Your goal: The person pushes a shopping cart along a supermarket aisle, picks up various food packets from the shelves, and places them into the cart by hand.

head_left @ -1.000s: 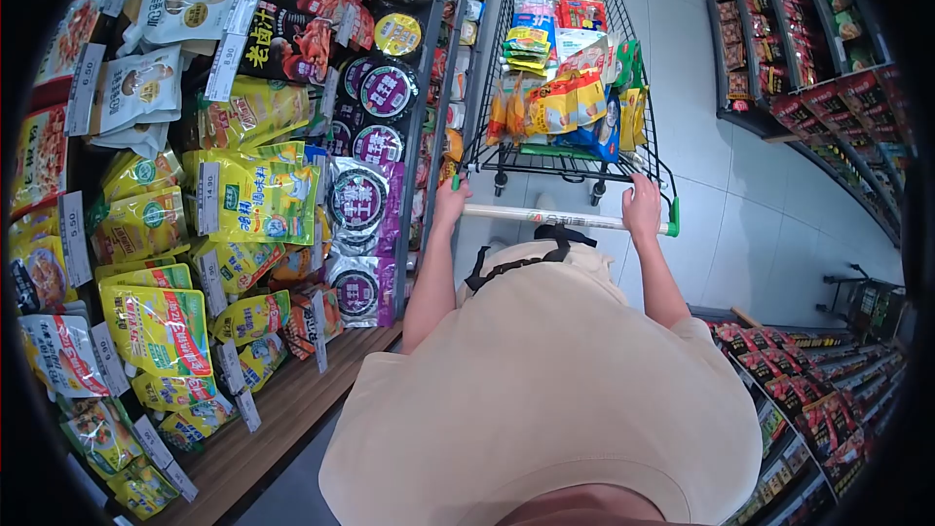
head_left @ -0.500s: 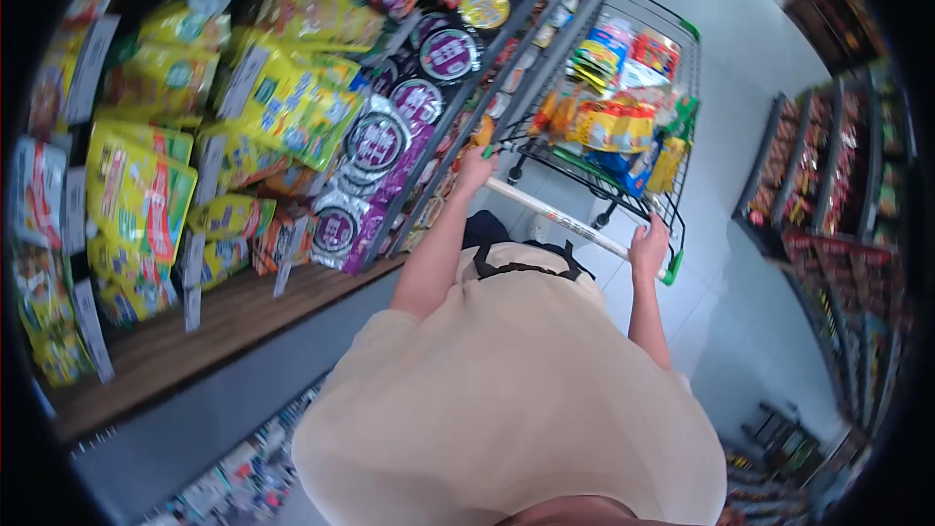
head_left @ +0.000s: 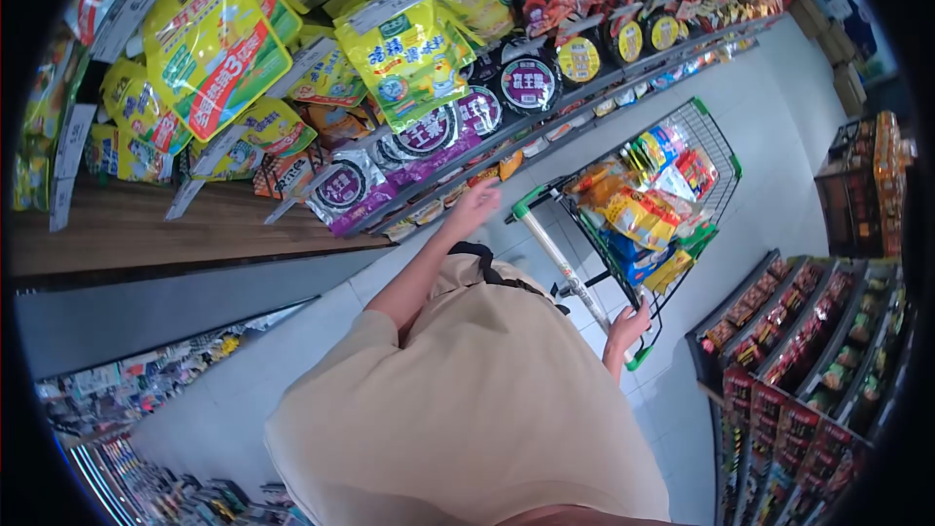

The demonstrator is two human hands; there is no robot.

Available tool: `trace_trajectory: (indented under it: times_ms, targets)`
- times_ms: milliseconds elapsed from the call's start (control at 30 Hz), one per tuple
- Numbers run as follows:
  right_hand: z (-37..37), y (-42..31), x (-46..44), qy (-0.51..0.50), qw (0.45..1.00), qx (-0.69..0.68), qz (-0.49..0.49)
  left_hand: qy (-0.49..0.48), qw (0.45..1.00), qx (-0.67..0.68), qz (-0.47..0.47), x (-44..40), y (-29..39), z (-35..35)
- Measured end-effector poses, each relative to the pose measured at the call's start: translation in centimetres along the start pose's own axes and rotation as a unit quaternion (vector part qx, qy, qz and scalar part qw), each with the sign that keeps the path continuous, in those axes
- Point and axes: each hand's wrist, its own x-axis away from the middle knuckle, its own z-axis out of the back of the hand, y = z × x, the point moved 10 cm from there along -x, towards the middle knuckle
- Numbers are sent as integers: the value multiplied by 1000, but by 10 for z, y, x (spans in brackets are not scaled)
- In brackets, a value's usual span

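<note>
My left hand (head_left: 474, 209) is off the cart, in the air beside the lower shelf edge. Its fingers are loosely apart, a little blurred, and nothing shows in them. My right hand (head_left: 628, 324) is wrapped around the right end of the shopping cart handle (head_left: 567, 268). In the green-trimmed wire shopping cart (head_left: 729, 151) lies a pile of bagged goods, among them an orange-yellow bag (head_left: 638, 216) and a blue packet (head_left: 635, 258). Closest to my left hand on the shelf are purple-and-silver round-label packs (head_left: 341, 185).
Yellow seasoning pouches (head_left: 404, 54) and price tags hang along the shelving on the left. Round black tubs with yellow lids (head_left: 579, 58) stand farther along. Another stocked shelf unit (head_left: 789, 331) is at the right, past the tiled aisle floor (head_left: 774, 161).
My left hand has let go of the cart handle and moved toward the shelf. The view has turned left, and the cart now stands angled away, with my right hand still on it.
</note>
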Motion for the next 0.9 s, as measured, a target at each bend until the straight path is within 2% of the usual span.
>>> trace_trajectory:
  times_ms: [100,133,200,233,300,333,367,433,500,567,633,667,733,833,867,900]
  targets:
    - [3,-68,-8,-5,995,-87,46,107,991,68,-34,25,42,57]
    - [9,-103,-12,21,989,-119,84,142,984,95,-52,33,58,74]
    - [17,-177,-22,-9,978,-128,162,214,965,110,-100,49,91,107]
    - [18,-208,-25,-29,971,-144,187,216,964,113,-102,54,105,116]
    - [14,-259,-29,-70,963,-181,187,289,941,111,-140,70,139,146]
    - [8,-283,-32,-104,949,-212,208,290,939,113,-144,71,153,153]
    - [15,-318,-32,-83,933,-226,268,322,924,114,-174,76,170,165]
    - [-6,-360,-38,-195,910,-270,246,353,904,116,-211,76,199,182]
    - [-8,-420,-42,-240,879,-290,293,399,878,112,-239,74,220,199]
    - [11,-491,-46,-260,841,-341,330,383,884,111,-246,53,223,214]
    - [-1,-542,-56,-324,751,-494,295,392,876,90,-265,37,236,220]
    - [-1,-564,-61,-319,751,-495,299,378,885,102,-254,29,240,221]
    - [3,-611,-63,-350,705,-533,311,364,881,108,-283,18,254,222]
    - [-6,-662,-74,-338,711,-502,356,351,868,131,-325,7,273,220]
    - [-8,-675,-77,-334,713,-502,357,342,880,135,-303,4,274,219]
    - [-9,-687,-78,-348,690,-531,348,332,890,138,-279,1,275,219]
